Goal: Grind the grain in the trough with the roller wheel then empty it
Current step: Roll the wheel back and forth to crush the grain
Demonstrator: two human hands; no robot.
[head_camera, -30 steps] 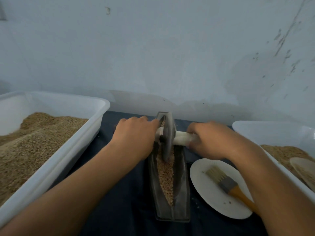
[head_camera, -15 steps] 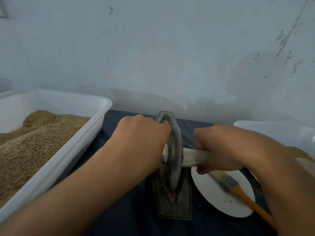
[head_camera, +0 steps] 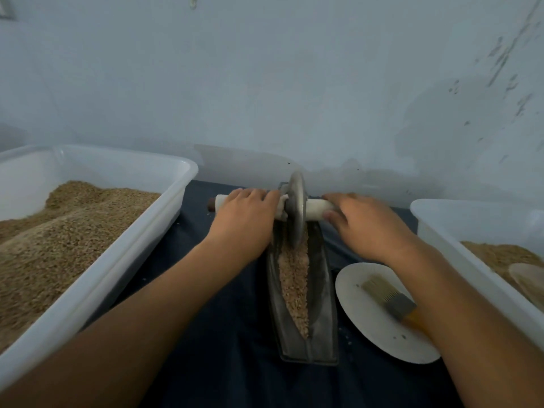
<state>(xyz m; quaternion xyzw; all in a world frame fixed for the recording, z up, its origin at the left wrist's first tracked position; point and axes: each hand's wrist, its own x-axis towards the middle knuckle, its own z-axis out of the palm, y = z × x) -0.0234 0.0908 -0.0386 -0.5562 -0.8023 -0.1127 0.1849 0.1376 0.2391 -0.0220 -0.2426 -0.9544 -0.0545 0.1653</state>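
A narrow dark metal trough lies lengthwise on the dark cloth, and a strip of brown grain fills its groove. The metal roller wheel stands upright at the trough's far end on a white-wrapped axle. My left hand grips the axle left of the wheel. My right hand grips the axle to the right of it. The axle's dark left tip sticks out past my left hand.
A large white tub heaped with grain stands at the left. Another white tub with ground grain and a scoop stands at the right. A white plate holding a brush lies beside the trough. The wall is close behind.
Both hands have pushed the wheel from the trough's near half to its far end, and the grain in the near part shows again.
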